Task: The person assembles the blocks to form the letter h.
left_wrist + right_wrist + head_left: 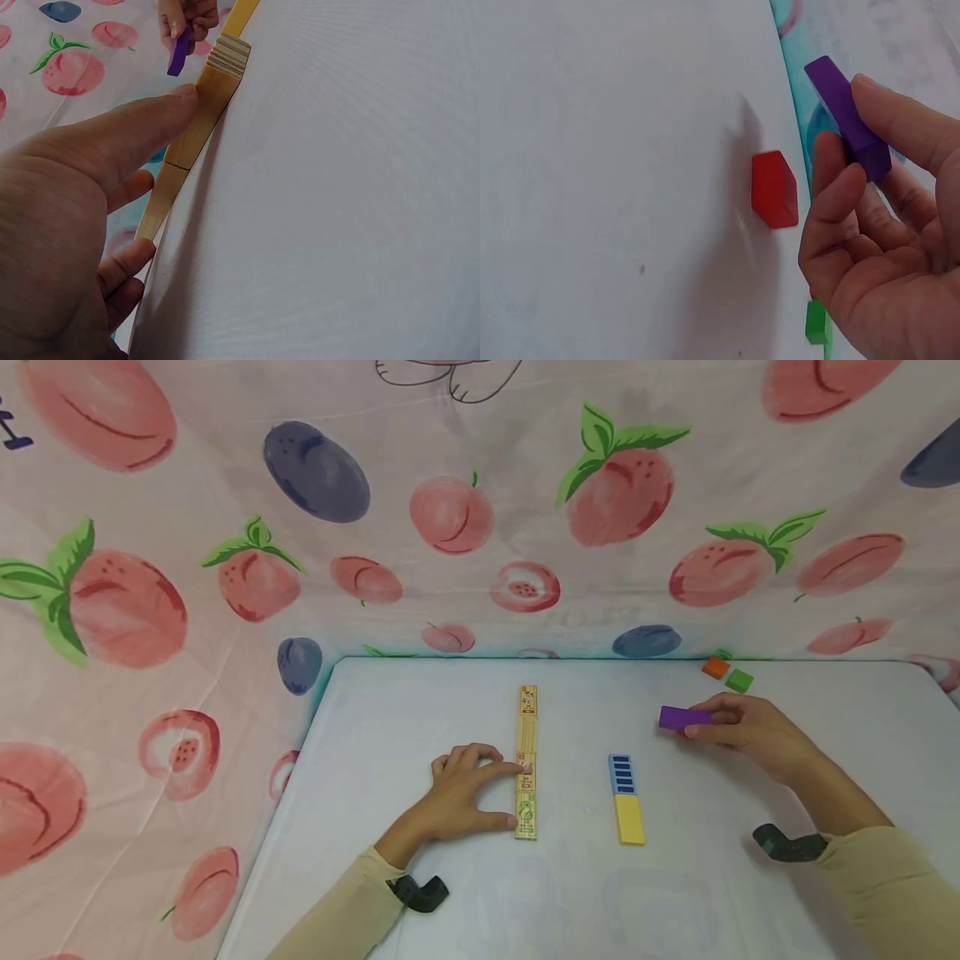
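A row of printed wooden blocks (527,735) lies end to end on the white table. My left hand (459,797) is beside its near half, thumb and index finger touching the row's left edge; in the left wrist view the thumb (150,131) lies against the plain wood side. My right hand (750,731) pinches a purple block (681,718) between thumb and fingers, above the table at the right. In the right wrist view a red block (772,190) stands on the table beside that hand; it is mostly hidden in the head view.
Between the hands lie a blue block with dark bars (622,774) and a yellow block (630,820), end to end. Near the far edge at right are an orange block (716,667) and a green block (739,680). A fruit-print cloth (525,460) hangs behind the table (420,693).
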Tool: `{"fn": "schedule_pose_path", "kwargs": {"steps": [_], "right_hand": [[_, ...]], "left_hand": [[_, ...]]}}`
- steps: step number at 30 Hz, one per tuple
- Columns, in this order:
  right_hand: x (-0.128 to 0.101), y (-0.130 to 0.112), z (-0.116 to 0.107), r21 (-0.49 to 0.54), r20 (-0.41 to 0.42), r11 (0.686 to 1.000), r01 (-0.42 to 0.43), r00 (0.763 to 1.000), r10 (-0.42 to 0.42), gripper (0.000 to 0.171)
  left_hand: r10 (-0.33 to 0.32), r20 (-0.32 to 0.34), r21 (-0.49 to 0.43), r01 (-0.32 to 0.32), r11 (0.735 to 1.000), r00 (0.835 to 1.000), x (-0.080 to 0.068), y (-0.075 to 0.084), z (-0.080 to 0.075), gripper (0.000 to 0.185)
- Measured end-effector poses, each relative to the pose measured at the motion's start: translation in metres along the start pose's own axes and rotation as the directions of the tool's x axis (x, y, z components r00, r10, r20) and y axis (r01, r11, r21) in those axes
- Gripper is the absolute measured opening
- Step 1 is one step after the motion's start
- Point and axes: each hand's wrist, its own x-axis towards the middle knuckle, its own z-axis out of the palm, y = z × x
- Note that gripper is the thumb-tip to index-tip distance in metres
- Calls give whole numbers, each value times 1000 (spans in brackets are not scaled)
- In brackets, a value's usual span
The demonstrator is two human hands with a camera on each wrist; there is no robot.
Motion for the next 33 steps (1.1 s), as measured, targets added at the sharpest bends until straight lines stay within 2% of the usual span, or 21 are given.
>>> {"fn": "schedule_pose_path", "kwargs": {"steps": [18,27,33], "right_hand": [[-4,-36,41,-49,-58,991,122,991,-124,57],[-1,-50,60,-68,-18,988,142,989,-144,56],[5,-60,69,-137,-11,978,158,987,-161,50]], "left_hand": [[-8,4,0,8,1000,1000,0,0,0,67],[-11,6,-7,11,1000,1000,-1,1,0,67],[-11,6,-1,11,1000,1000,0,0,1,67]]}}
